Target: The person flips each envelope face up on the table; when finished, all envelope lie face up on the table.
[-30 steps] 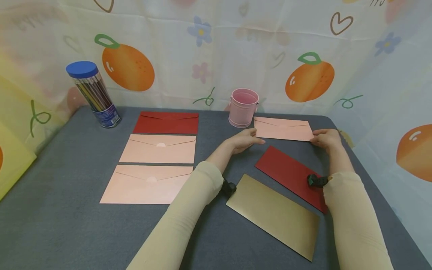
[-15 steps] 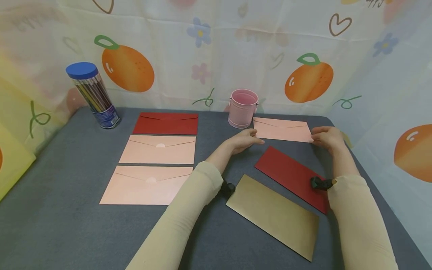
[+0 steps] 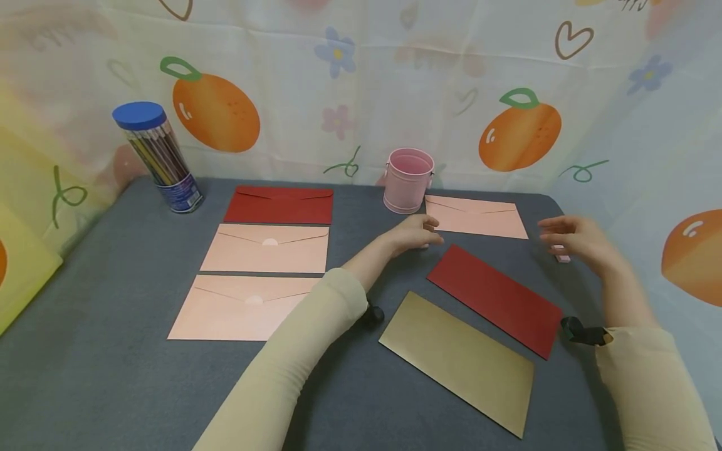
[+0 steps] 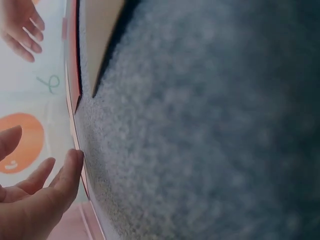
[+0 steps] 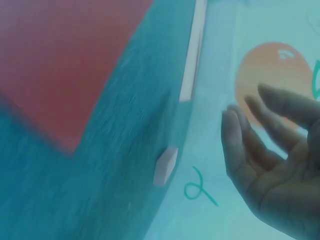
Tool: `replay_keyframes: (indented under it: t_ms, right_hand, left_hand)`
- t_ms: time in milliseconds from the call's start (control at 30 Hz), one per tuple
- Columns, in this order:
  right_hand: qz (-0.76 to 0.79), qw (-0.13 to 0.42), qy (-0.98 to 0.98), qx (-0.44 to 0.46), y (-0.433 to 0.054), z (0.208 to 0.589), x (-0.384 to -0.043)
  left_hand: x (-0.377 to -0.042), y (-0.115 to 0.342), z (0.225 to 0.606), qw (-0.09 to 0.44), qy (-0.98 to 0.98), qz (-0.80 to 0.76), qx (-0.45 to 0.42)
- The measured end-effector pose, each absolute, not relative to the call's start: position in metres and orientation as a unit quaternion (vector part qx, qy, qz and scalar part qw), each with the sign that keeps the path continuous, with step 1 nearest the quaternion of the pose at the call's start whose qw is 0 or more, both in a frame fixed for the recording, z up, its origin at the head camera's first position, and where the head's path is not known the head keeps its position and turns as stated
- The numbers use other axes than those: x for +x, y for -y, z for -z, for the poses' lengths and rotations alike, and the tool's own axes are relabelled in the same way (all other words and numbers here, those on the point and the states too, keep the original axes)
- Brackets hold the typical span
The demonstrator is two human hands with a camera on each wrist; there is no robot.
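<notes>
At the back right of the table lies a light pink envelope (image 3: 479, 216), flap side up. My left hand (image 3: 408, 235) is at its near left corner with loosely bent fingers; in the left wrist view the left fingertips (image 4: 75, 157) overlap its edge. My right hand (image 3: 583, 241) hovers right of the envelope, apart from it, fingers relaxed and holding nothing. Under that hand sits a small pale pink block (image 5: 166, 166), partly hidden in the head view. Closer to me a red envelope (image 3: 496, 300) and a gold envelope (image 3: 459, 363) lie slanted, plain sides up.
On the left, a red envelope (image 3: 279, 207) and two pink envelopes (image 3: 265, 250) form a column. A pink bucket (image 3: 407, 185) stands beside the back right envelope. A blue-lidded jar of pencils (image 3: 163, 163) is at the back left. A printed curtain (image 3: 361, 88) hangs behind the table.
My right hand has let go of the pink envelope's right end and moved right and toward me, uncovering the small pink block. The left hand has barely moved.
</notes>
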State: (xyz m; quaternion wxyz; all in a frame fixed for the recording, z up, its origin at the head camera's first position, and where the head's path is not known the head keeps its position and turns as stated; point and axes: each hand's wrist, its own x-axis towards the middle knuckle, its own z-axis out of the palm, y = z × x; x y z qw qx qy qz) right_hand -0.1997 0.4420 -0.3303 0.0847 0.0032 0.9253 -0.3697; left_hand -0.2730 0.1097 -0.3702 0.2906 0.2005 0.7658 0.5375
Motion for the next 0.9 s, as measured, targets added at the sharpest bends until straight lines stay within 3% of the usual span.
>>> replay_keyframes:
  t_ms: [233,533,900]
  right_hand:
    - [0.321,0.129,-0.938,-0.025,-0.453,0.340,-0.178]
    - [0.339,0.233,-0.910,-0.048,-0.464,0.351,-0.157]
    - [0.322,0.246,-0.912,-0.065,-0.463,0.354,-0.145]
  left_hand:
    - [-0.268,-0.110,0.369,0.309,-0.774,-0.508,0.215]
    - [-0.265,-0.112,0.372,0.321,-0.790,-0.446,0.273]
    - [-0.263,-0.114,0.377,0.306,-0.811,-0.357,0.348]
